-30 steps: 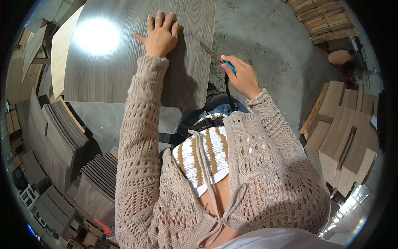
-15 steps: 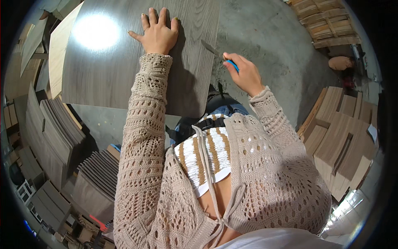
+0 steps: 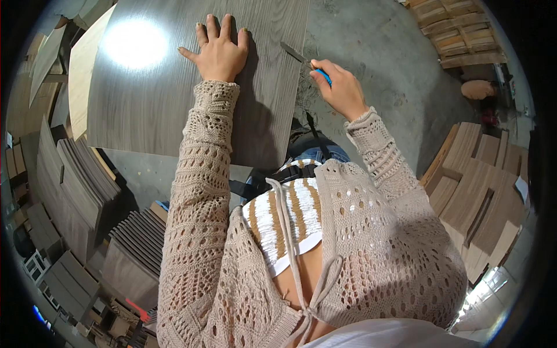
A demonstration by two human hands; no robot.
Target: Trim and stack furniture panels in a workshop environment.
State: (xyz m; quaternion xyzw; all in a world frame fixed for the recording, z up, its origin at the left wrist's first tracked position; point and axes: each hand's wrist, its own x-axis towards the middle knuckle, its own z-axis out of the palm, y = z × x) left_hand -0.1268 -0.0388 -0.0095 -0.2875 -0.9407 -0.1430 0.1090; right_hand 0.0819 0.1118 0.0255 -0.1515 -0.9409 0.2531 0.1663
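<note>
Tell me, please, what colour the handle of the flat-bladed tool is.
The tool's handle is bright blue, showing best in the head view.

Grey panel [image 3: 139, 110] beneath left hand [image 3: 221, 57]

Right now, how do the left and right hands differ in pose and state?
Pose: the left hand lies palm down with fingers spread; the right hand is curled.
Hold: the left grips nothing, pressed to the gray wood-grain board; the right grips a blue-handled tool.
Place: the left is over the board, the right beyond its right edge.
Shared: both bare.
</note>
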